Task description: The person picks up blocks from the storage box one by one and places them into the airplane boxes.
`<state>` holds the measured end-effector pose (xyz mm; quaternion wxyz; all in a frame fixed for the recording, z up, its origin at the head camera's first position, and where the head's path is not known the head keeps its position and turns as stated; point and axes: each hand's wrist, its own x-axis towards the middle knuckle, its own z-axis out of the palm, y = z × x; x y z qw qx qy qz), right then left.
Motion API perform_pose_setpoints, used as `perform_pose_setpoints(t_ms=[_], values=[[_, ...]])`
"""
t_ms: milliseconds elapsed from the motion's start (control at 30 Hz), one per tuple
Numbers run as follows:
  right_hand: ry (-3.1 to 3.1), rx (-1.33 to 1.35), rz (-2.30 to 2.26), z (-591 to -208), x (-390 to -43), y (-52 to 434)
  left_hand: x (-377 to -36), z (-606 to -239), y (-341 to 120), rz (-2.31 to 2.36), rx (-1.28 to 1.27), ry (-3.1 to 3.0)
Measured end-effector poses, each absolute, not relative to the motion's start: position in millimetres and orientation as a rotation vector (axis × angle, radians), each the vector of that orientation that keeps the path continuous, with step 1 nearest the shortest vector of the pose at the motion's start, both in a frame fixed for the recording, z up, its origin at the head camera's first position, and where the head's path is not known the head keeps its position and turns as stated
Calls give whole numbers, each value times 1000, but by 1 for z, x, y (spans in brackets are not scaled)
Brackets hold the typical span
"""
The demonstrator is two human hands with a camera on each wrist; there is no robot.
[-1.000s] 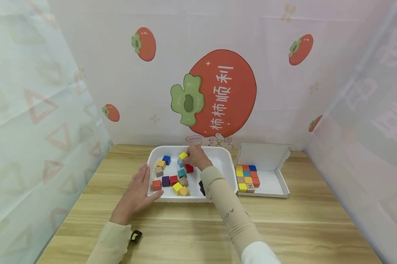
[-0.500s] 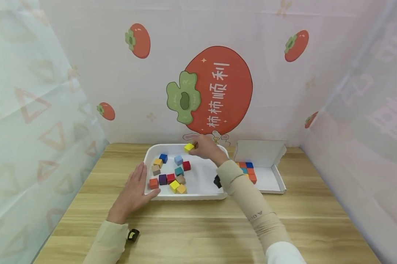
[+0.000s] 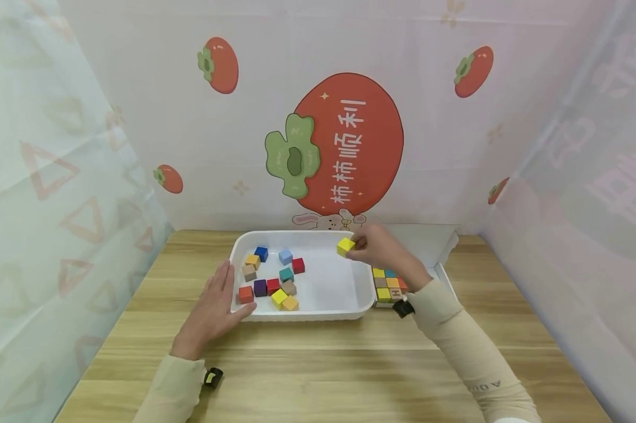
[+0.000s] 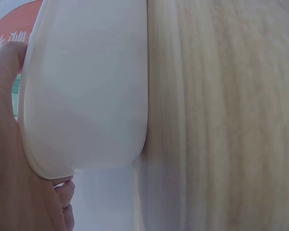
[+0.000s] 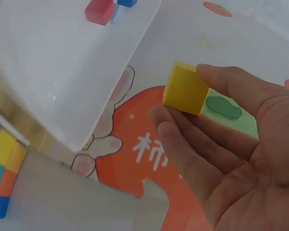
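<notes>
In the head view my right hand (image 3: 378, 249) pinches a yellow cube (image 3: 345, 247) between thumb and fingers. It holds the cube above the right end of the white tray (image 3: 323, 315). The right wrist view shows the same yellow cube (image 5: 186, 89) at the fingertips. My left hand (image 3: 212, 308) lies at the tray's front left corner, its fingers straight along the left side and the thumb on the front rim. Inside the tray, loose cubes gather at the left, among them a red cube (image 3: 298, 265), a teal cube (image 3: 287, 274) and a purple cube (image 3: 260, 287).
An open white box (image 3: 445, 281) stands against the tray's right side, partly hidden by my right arm. Rows of coloured cubes fill its left part, one a wooden cube marked H (image 3: 396, 293). Behind the wooden table (image 3: 307, 376) hangs a printed cloth (image 3: 424, 176).
My right hand has lifted the yellow cube from the light blue one at the back of the tray and carried it rightward. The left hand stays at the tray corner.
</notes>
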<state>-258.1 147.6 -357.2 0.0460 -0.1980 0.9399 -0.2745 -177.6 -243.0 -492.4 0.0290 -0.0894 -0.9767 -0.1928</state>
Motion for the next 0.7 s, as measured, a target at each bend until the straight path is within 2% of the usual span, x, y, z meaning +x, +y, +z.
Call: perform_pose_setpoints(t_ms=[400,700], values=[[2909,-448,-968,-381,-225,216,-180,-493,-243,-587,-265,-3023],[2898,-318,-1008,-411,-200,247,-180,-492,-243,-597,-269,-3031]])
